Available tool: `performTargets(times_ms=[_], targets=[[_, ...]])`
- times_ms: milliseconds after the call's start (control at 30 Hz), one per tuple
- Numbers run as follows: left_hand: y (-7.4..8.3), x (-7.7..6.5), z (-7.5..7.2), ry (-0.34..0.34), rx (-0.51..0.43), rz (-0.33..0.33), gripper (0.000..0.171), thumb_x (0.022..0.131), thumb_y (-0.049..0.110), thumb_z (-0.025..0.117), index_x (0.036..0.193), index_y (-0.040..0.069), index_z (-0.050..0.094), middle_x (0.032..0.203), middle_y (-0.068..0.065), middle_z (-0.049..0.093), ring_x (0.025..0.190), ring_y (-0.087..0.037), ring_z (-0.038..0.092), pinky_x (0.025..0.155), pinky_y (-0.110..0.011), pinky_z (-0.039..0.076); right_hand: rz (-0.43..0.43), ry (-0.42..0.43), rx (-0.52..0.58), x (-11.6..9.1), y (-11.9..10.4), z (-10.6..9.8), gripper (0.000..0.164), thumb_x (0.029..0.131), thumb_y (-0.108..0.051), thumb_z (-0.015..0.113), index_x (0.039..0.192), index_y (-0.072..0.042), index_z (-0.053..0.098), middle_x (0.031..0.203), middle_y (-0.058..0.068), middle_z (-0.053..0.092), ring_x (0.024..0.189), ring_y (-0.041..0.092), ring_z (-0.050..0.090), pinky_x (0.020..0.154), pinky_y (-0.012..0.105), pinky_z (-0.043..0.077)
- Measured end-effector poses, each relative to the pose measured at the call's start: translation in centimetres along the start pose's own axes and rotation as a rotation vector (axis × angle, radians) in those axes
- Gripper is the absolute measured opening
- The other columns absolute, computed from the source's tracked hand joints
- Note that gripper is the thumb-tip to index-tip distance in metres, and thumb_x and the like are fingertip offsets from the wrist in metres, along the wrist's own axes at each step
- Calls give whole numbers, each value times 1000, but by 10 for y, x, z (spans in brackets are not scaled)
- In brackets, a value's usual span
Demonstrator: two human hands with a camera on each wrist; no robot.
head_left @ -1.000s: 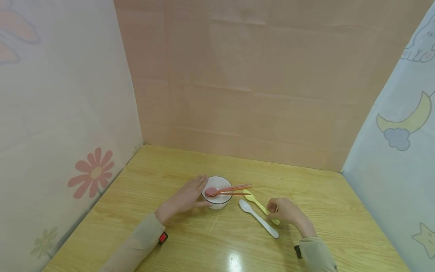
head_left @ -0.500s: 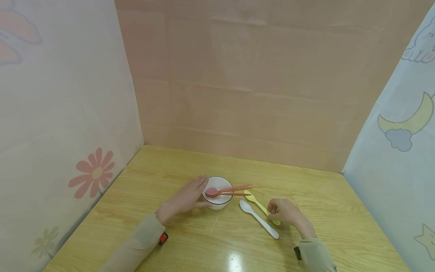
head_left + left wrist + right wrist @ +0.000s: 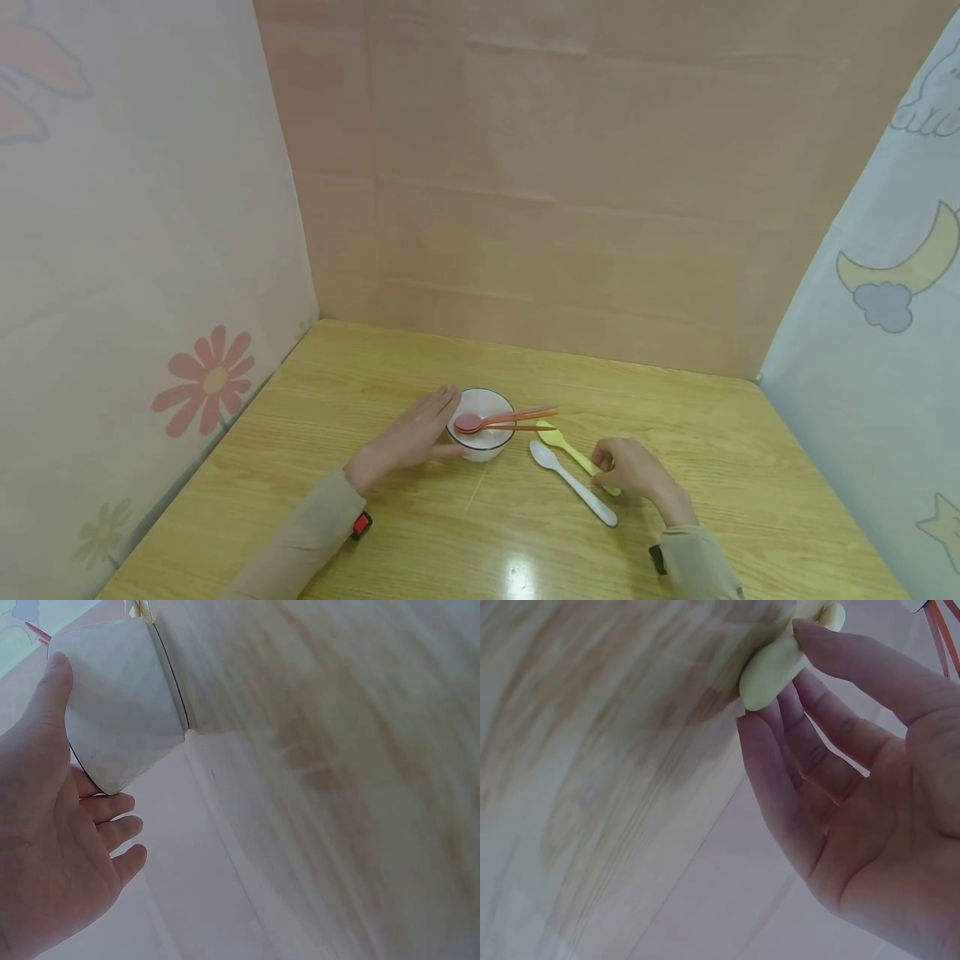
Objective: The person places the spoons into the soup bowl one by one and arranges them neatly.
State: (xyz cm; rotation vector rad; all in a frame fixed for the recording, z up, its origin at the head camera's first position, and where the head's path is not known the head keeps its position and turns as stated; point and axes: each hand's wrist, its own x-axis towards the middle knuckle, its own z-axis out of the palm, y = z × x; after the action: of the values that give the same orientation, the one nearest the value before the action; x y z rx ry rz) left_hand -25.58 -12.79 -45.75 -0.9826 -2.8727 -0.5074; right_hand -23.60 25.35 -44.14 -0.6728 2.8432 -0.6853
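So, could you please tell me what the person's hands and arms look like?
The left hand and right hand wear no gloves. The left sleeve and right sleeve are plain beige. A black-and-red piece shows by the left cuff, a small black piece by the right.

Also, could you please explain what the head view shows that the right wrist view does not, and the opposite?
Only the head view: the left hand holding the side of the white bowl, the bowl's inside, and the red flower on the side wall.

Only the right wrist view: the palm of the right hand.

Both: that hand pinching the yellow spoon near its handle end, the wooden table, and reddish handles, though the wrist view cuts these off at its edge.
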Motion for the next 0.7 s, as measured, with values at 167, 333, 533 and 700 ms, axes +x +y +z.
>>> performTargets(times_ms=[167,333,533,700], targets=[[0,0,0,-8,4,-9,91,94,53,60,155,-4,25,163,-20,25,152,-37,24,124,-53,26,24,5,-8,-1,-1,0,20,78,-10,81,90,-3,67,79,-1,64,72,7,53,62,18,45],[0,1,0,-9,13,-12,92,93,55,60,155,-3,25,163,-20,25,152,-37,24,123,-53,26,33,9,-25,-2,-3,-2,20,78,-11,81,90,-4,67,80,-1,64,73,7,54,62,19,45],[-2,0,1,-12,31,-2,93,93,56,59,155,-4,25,162,-22,27,152,-38,25,123,-54,27,29,2,-51,-2,-3,-7,17,79,-7,78,91,-4,67,80,-1,64,73,8,54,62,19,46],[-2,0,2,-15,27,-9,93,94,58,57,155,-3,24,162,-21,26,152,-37,24,124,-53,26,36,13,-65,-1,-2,-12,15,78,-5,75,91,-3,67,81,0,65,74,9,56,62,20,47]])
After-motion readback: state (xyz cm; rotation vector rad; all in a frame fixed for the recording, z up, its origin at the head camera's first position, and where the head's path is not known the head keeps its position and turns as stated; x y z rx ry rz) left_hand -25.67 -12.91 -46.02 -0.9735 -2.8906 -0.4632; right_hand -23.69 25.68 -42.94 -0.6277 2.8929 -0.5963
